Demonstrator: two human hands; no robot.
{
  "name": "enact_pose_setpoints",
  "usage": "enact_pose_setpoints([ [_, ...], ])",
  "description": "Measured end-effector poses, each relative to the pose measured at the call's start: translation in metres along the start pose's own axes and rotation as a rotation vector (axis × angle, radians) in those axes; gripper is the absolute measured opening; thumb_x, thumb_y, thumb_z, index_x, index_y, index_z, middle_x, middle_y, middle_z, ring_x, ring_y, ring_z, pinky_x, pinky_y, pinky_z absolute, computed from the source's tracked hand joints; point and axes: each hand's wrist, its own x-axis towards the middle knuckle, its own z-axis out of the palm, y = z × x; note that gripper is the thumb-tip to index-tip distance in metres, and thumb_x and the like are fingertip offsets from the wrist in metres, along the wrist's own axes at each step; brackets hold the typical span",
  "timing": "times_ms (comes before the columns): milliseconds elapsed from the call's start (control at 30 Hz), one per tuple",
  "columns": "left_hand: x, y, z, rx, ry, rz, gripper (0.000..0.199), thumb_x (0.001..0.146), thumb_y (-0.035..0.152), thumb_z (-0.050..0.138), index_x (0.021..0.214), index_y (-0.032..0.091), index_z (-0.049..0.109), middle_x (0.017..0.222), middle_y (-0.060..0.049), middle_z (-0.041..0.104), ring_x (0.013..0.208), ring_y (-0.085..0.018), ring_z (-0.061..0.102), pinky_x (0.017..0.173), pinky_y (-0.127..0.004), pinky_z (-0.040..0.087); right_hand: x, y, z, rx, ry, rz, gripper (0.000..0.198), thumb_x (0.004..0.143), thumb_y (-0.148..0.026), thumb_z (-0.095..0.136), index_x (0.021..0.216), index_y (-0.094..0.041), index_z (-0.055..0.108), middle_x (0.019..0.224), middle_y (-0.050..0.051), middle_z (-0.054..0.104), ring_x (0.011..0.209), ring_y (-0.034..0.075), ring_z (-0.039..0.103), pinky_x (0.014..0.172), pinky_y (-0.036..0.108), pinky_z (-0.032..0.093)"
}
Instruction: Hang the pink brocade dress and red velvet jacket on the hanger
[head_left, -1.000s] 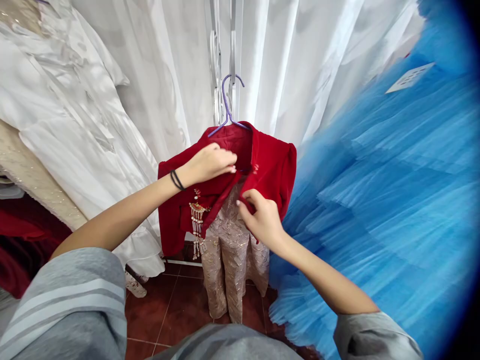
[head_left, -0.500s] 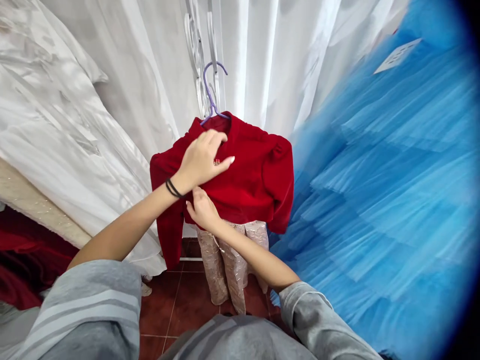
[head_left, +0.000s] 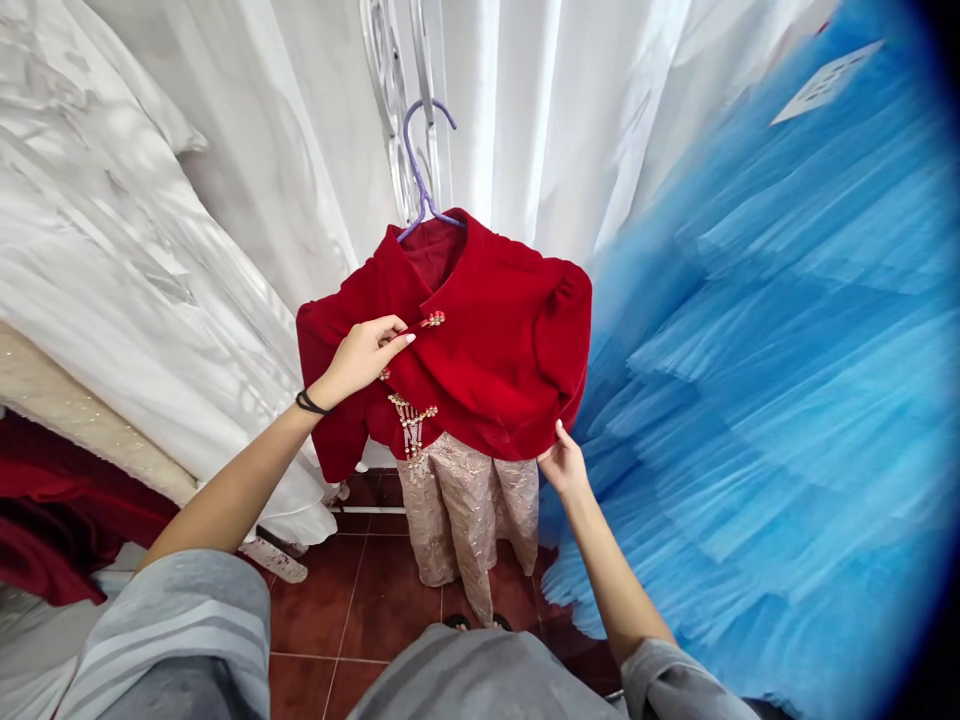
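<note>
A red velvet jacket [head_left: 499, 320] with a stand-up collar hangs from a purple hanger [head_left: 422, 165]. My left hand [head_left: 364, 355] pinches the jacket's front edge, just left of a small beaded ornament [head_left: 433, 320]. At the jacket's lower right, my right hand [head_left: 566, 465] has its fingers closed on the hem by the sleeve. Below my left hand dangles a beaded tassel ornament [head_left: 412, 415] on the jacket front. Shiny pale-pink trousers [head_left: 465, 520] hang beneath the jacket, their upper part covered by it.
White drapery [head_left: 510, 110] and a silver metal rack [head_left: 386, 90] stand behind. Layered blue tulle [head_left: 750, 370] fills the right side, with a white tag [head_left: 825, 85] on it. White garments [head_left: 97, 200] hang at left, above dark red fabric [head_left: 67, 510]. The floor is red tile [head_left: 382, 600].
My right hand has moved from the jacket's lower left to its right hem. My left hand has come down and left from the chest and closed on the front edge. Beaded ornaments now show.
</note>
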Motion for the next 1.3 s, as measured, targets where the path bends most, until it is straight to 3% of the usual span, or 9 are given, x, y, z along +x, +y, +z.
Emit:
enact_pose_setpoints([
  [167,0.004,0.002,0.0,-0.2,-0.188,-0.004,0.043,0.089,0.054,0.048,0.065,0.019,0.047,0.058,0.004,0.042,0.053,-0.01,0.038,0.053,-0.023,0.031,-0.021,0.056,0.009,0.026,0.039,0.054,0.045,0.06,-0.058,0.072,0.08,-0.022,0.054,0.088,0.007,0.072,0.079,0.019,0.069,0.071,0.033,0.057],
  [367,-0.008,0.01,0.005,0.255,0.023,0.021,0.031,0.098,0.04,0.04,0.081,0.02,0.057,0.076,-0.003,0.061,0.071,-0.018,0.058,0.064,-0.027,0.038,-0.027,0.059,0.014,-0.302,0.242,0.009,0.059,0.06,-0.067,0.062,0.089,-0.015,0.057,0.095,0.018,0.067,0.094,0.031,0.066,0.081,0.048,0.057],
  [500,-0.025,0.001,0.012,0.387,0.205,0.047,0.036,0.102,0.038,0.032,0.102,0.021,0.065,0.1,-0.007,0.07,0.092,-0.021,0.066,0.076,-0.029,0.047,-0.04,0.008,0.037,-0.587,0.534,-0.421,0.071,0.08,-0.059,0.053,0.133,-0.012,0.043,0.142,0.024,0.045,0.137,0.032,0.041,0.114,0.053,0.035],
  [600,-0.037,-0.011,0.032,0.47,0.499,0.024,0.039,0.101,0.038,0.036,0.125,0.018,0.059,0.124,-0.016,0.064,0.117,-0.027,0.06,0.1,-0.039,0.046,-0.049,-0.042,0.089,-0.968,0.508,-0.822,0.087,0.086,-0.058,0.051,0.151,-0.009,0.021,0.155,0.029,0.026,0.149,0.035,0.024,0.117,0.056,0.028],
  [700,-0.044,-0.02,0.055,0.594,0.681,-0.134,0.075,0.09,0.051,0.057,0.148,0.01,0.034,0.149,-0.028,0.04,0.14,-0.041,0.038,0.114,-0.058,0.032,-0.04,-0.079,0.148,-1.218,0.356,-0.895,0.111,0.08,-0.064,0.058,0.154,0.001,0.008,0.158,0.036,0.009,0.152,0.042,0.006,0.116,0.064,0.021],
  [800,-0.045,-0.025,0.059,0.619,0.732,-0.248,0.101,0.081,0.061,0.063,0.153,0.007,0.019,0.153,-0.034,0.029,0.143,-0.048,0.03,0.113,-0.066,0.027,-0.019,-0.098,0.174,-1.356,0.276,-0.851,0.094,0.085,-0.047,0.051,0.154,0.003,0.011,0.159,0.035,0.005,0.152,0.045,0.0,0.114,0.071,0.013],
  [933,-0.042,-0.036,0.033,0.65,0.788,-0.264,0.083,0.084,0.05,0.064,0.15,0.011,0.03,0.148,-0.03,0.035,0.14,-0.047,0.034,0.112,-0.066,0.028,0.001,-0.129,0.143,-1.354,0.413,-0.876,0.083,0.076,-0.011,0.037,0.157,-0.006,0.02,0.163,0.024,0.016,0.154,0.037,0.006,0.117,0.069,0.01],
  [1100,-0.039,-0.051,-0.01,0.614,0.621,-0.128,0.044,0.091,0.035,0.054,0.131,0.017,0.055,0.129,-0.02,0.053,0.123,-0.037,0.052,0.103,-0.051,0.044,0.035,-0.218,0.092,-1.191,0.517,-1.072,0.078,0.073,-0.006,0.031,0.151,-0.01,0.039,0.158,0.014,0.036,0.153,0.028,0.019,0.122,0.059,0.017],
  [1300,-0.026,-0.079,-0.079,0.483,0.629,0.008,0.039,0.091,0.016,0.036,0.115,0.019,0.066,0.109,-0.011,0.068,0.107,-0.026,0.062,0.098,-0.04,0.05,0.106,-0.291,0.101,-0.929,0.033,-1.024,0.043,0.079,-0.007,0.043,0.113,-0.005,0.07,0.115,0.017,0.071,0.109,0.021,0.064,0.101,0.039,0.049],
])
